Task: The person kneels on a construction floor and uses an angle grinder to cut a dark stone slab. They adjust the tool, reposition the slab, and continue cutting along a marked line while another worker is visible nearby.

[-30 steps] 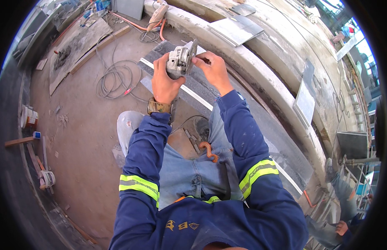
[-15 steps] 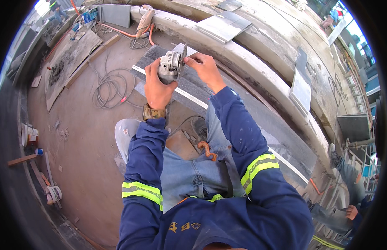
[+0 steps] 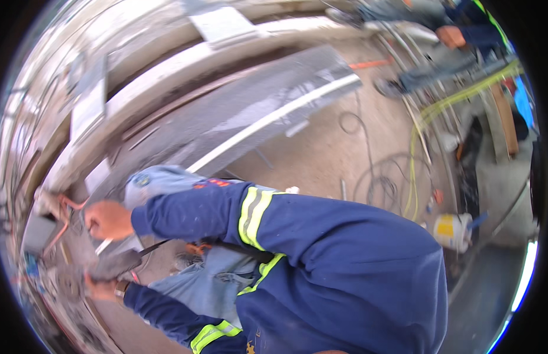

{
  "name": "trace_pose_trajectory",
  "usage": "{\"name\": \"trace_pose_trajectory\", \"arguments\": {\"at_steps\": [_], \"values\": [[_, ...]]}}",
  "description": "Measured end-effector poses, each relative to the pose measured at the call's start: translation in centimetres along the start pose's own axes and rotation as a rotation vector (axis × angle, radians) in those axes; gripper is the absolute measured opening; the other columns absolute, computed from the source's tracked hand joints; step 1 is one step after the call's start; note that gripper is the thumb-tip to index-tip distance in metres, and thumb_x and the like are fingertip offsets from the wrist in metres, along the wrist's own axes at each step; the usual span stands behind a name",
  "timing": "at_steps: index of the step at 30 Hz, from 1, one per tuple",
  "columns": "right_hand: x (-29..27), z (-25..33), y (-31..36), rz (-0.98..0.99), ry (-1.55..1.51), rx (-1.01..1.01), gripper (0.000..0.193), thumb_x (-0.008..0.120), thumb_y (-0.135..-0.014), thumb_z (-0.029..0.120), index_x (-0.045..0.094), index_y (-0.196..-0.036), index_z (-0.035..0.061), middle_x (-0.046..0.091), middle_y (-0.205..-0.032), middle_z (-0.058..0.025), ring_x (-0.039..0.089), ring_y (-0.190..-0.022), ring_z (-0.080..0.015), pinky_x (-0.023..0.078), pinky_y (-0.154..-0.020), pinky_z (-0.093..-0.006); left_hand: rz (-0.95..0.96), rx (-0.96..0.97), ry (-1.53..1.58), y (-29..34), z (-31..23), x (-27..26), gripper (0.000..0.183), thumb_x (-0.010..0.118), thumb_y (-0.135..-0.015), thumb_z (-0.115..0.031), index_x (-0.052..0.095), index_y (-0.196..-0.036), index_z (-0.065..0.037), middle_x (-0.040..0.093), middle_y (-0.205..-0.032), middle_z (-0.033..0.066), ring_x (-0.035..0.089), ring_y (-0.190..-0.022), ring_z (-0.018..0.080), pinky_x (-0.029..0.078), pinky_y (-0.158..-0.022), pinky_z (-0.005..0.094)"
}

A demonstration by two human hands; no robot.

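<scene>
At the lower left, my left hand [image 3: 103, 289] is wrapped round an angle grinder [image 3: 117, 265]. Its dark grey body and cord show, while its disc end is smeared by motion. Just above it my right hand [image 3: 109, 219] is closed with curled fingers, apart from the grinder's body; anything inside it is hidden. Beyond my knees lies a long grey stone slab [image 3: 309, 71] with a white strip [image 3: 250, 134] running along it.
A raised concrete kerb [image 3: 150, 76] curves behind the slab, with a pale grey tile [image 3: 224, 25] on it. At upper right another person's hand [image 3: 451, 36] and legs show beside metal bars. A yellow hose [image 3: 414, 171], loose cables and a white-and-yellow bucket [image 3: 454, 232] are at right.
My view has swung sharply to the right, so the slab and the other person now appear further left and higher. My right hand has come away from the grinder's disc.
</scene>
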State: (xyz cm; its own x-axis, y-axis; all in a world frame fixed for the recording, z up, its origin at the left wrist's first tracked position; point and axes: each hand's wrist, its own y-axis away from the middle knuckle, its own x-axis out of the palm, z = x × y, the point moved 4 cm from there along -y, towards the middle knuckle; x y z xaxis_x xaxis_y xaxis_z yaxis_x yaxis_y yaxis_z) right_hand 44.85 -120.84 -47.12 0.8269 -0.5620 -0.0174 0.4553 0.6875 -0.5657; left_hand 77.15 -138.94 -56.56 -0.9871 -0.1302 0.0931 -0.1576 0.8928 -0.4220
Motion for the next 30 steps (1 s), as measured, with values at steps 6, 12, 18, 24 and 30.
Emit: {"name": "trace_pose_trajectory", "arguments": {"at_steps": [6, 12, 18, 24, 30], "values": [[-6.3, 3.4, 3.1, -0.055, -0.056, 0.006, 0.006, 0.063, -0.068, 0.009, 0.064, -0.074, 0.0065, 0.063, -0.077, -0.0123, 0.063, -0.076, -0.0346, 0.049, -0.067, -0.0442, -0.203, -0.143, 0.636, 0.9, -4.5, 3.4, 0.045, 0.063, -0.067, -0.023, 0.068, -0.097, 0.010, 0.067, -0.100, 0.0298, 0.067, -0.095, 0.0425, 0.054, -0.088, 0.0532], [-9.4, 1.2, -1.1, -0.240, 0.597, -0.485, 0.008, 0.065, -0.080, 0.016, 0.066, -0.084, 0.0087, 0.062, -0.083, -0.0088, 0.061, -0.080, -0.0288, 0.049, -0.077, -0.0424, -0.263, -0.126, 0.591, -0.7, 0.3, -7.5, 0.042, 0.064, -0.083, -0.028, 0.065, -0.104, 0.008, 0.069, -0.103, 0.0201, 0.068, -0.096, 0.0335, 0.054, -0.091, 0.0490], [-12.9, -2.6, -3.4, 0.421, 0.277, 0.278, 0.035, 0.074, -0.083, 0.023, 0.067, -0.111, 0.0028, 0.071, -0.104, -0.0069, 0.064, -0.098, -0.0145, 0.051, -0.084, -0.0314, -0.432, -0.173, 0.722, 4.2, -9.4, 3.0, 0.055, 0.057, -0.070, -0.038, 0.062, -0.102, 0.007, 0.066, -0.095, 0.0211, 0.066, -0.085, 0.0352, 0.054, -0.077, 0.0469], [1.7, -0.1, 1.7, 1.392, 0.220, 0.171, 0.051, 0.071, -0.079, 0.034, 0.064, -0.117, 0.0007, 0.072, -0.095, -0.0134, 0.068, -0.093, -0.0285, 0.053, -0.086, -0.0371, -0.535, -0.245, 0.859, 5.6, -9.8, 3.2, 0.048, 0.058, -0.071, -0.033, 0.058, -0.104, 0.002, 0.063, -0.090, 0.0174, 0.065, -0.083, 0.0337, 0.055, -0.073, 0.0491], [-4.8, -3.2, -2.4, 1.239, -0.814, 0.965, 0.047, 0.054, -0.097, 0.044, 0.066, -0.105, -0.0014, 0.064, -0.065, -0.0006, 0.054, -0.045, -0.0140, 0.056, -0.062, -0.0312, -0.699, -0.203, 1.049, 5.0, -8.1, 6.7, 0.042, 0.059, -0.074, -0.028, 0.051, -0.110, -0.007, 0.061, -0.092, 0.0132, 0.063, -0.080, 0.0299, 0.053, -0.072, 0.0511]]}}
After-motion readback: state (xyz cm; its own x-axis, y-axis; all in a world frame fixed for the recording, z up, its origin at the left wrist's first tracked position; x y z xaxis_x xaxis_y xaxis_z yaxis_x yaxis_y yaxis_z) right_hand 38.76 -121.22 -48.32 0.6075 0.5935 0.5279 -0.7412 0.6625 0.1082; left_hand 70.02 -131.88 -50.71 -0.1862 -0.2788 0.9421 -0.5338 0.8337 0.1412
